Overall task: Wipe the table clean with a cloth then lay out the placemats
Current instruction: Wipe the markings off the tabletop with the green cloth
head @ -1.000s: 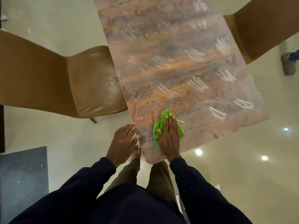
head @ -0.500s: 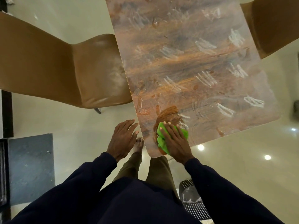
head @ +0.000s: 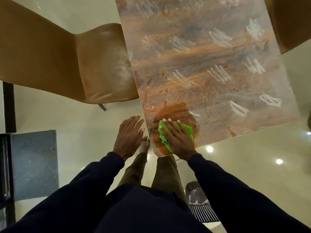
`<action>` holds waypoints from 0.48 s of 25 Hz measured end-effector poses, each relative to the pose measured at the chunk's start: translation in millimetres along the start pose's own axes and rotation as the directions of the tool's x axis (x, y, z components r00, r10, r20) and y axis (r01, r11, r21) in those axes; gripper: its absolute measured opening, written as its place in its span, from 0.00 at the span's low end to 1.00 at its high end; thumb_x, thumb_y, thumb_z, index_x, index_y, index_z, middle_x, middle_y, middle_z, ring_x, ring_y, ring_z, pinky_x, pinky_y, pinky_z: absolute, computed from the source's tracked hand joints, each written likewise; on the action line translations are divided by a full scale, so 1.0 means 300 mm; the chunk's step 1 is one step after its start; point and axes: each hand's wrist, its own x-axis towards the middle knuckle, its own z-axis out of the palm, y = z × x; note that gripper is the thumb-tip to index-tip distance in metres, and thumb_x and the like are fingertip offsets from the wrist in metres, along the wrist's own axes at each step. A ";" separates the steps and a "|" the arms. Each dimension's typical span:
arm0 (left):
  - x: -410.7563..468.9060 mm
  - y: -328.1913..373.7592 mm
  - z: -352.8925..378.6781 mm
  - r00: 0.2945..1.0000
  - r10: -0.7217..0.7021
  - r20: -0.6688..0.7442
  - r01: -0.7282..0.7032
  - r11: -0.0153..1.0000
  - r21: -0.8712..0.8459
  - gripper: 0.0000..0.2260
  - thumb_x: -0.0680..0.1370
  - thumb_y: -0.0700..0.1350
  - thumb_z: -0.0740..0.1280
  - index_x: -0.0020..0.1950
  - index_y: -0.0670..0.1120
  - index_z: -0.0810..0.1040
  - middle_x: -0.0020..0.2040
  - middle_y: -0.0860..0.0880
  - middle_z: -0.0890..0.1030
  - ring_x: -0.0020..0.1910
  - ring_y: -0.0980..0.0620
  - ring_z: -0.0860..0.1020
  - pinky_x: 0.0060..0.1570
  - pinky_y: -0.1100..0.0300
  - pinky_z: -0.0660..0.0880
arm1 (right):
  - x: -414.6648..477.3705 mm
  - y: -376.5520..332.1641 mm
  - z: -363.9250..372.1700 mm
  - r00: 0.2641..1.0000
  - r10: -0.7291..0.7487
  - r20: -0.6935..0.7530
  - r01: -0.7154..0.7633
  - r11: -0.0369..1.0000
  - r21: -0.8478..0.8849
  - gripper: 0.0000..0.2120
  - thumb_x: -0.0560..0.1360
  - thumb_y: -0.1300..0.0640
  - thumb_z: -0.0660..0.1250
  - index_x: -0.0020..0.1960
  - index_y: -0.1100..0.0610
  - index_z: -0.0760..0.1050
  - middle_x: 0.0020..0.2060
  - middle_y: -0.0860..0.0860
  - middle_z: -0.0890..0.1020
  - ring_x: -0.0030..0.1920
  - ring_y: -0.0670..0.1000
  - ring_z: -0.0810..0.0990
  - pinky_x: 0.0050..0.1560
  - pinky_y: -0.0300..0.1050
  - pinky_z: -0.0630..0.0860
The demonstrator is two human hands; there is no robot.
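Your right hand (head: 178, 140) lies flat on the green cloth (head: 186, 130), fingers (head: 168, 125) spread and straight, pressing it down on the table (head: 202, 56) rather than gripping it. The cloth bunches under your palm and sticks out past your fingertips and to either side of them, at the near corner of the tabletop.

Your left hand (head: 128, 138) hovers off the table's edge, just beside the corner, fingers loosely extended and holding nothing.

As for progress, you look to be only at the start of the wiping. A darker, cleaner patch of wood (head: 175, 111) sits right ahead of your right fingertips and around the cloth. Everything beyond that patch is not yet done: hazy film and white streaks (head: 218, 74) run across the middle and far stretches, and more white marks (head: 270, 100) lie off to the right of your fingers.

No placemats show anywhere in view, so laying them out is wholly left. A brown chair (head: 67, 64) stands to the left of your left hand, against the table's side.
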 end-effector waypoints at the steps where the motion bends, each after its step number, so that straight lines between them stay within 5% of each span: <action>1: -0.005 0.000 -0.001 1.000 0.007 -0.020 -0.006 1.000 0.007 0.18 0.85 0.47 0.63 0.71 0.39 0.78 0.72 0.36 0.79 0.72 0.34 0.77 0.73 0.38 0.68 | 0.021 0.042 -0.016 0.993 0.111 -0.030 -0.111 0.994 0.016 0.33 0.84 0.40 0.62 0.83 0.55 0.62 0.84 0.59 0.60 0.84 0.61 0.56 0.82 0.67 0.54; 3: -0.014 -0.006 0.001 0.999 0.010 -0.041 -0.010 1.000 0.009 0.16 0.84 0.43 0.67 0.71 0.39 0.79 0.71 0.36 0.79 0.71 0.33 0.78 0.72 0.37 0.69 | 0.143 0.056 -0.046 0.877 0.472 -0.096 -0.467 0.882 0.069 0.29 0.86 0.43 0.56 0.83 0.56 0.63 0.84 0.59 0.59 0.84 0.62 0.56 0.82 0.67 0.53; 5: -0.028 -0.008 0.001 0.998 -0.013 -0.056 0.014 1.000 0.009 0.17 0.83 0.41 0.71 0.71 0.38 0.79 0.71 0.35 0.79 0.71 0.33 0.78 0.72 0.37 0.71 | 0.278 -0.053 -0.057 0.799 0.596 -0.084 -0.590 0.803 0.087 0.29 0.86 0.46 0.55 0.83 0.55 0.60 0.84 0.60 0.58 0.84 0.62 0.54 0.83 0.66 0.52; 7: -0.034 -0.003 -0.004 0.998 -0.007 -0.067 0.007 1.000 0.004 0.18 0.81 0.39 0.73 0.70 0.38 0.79 0.70 0.35 0.79 0.70 0.34 0.78 0.71 0.36 0.73 | 0.283 -0.146 -0.019 0.951 0.311 -0.006 -0.310 0.950 0.035 0.31 0.85 0.46 0.60 0.85 0.54 0.57 0.85 0.59 0.55 0.85 0.62 0.52 0.83 0.66 0.52; 9: -0.028 0.000 -0.011 0.996 0.023 -0.084 -0.022 1.000 0.007 0.18 0.80 0.38 0.73 0.70 0.37 0.79 0.70 0.34 0.80 0.69 0.33 0.79 0.69 0.35 0.74 | 0.185 -0.098 0.004 0.996 -0.078 0.043 0.078 0.997 -0.007 0.33 0.84 0.45 0.63 0.84 0.54 0.58 0.85 0.58 0.56 0.85 0.61 0.53 0.83 0.66 0.53; 10: -0.022 -0.003 -0.017 0.996 0.025 -0.090 -0.024 1.000 0.005 0.18 0.80 0.38 0.74 0.69 0.37 0.79 0.69 0.34 0.80 0.69 0.33 0.79 0.69 0.35 0.74 | 0.149 -0.040 -0.012 0.988 -0.149 0.042 0.149 0.989 0.003 0.32 0.84 0.44 0.63 0.84 0.54 0.60 0.84 0.58 0.58 0.84 0.61 0.55 0.83 0.65 0.53; 12: -0.010 -0.007 -0.024 0.995 0.019 -0.103 -0.018 1.000 0.008 0.18 0.80 0.38 0.74 0.70 0.37 0.79 0.70 0.34 0.80 0.69 0.32 0.79 0.69 0.35 0.73 | 0.152 0.055 -0.042 1.000 0.015 -0.011 -0.015 1.000 0.020 0.30 0.85 0.44 0.61 0.83 0.54 0.62 0.84 0.57 0.60 0.84 0.61 0.57 0.83 0.65 0.52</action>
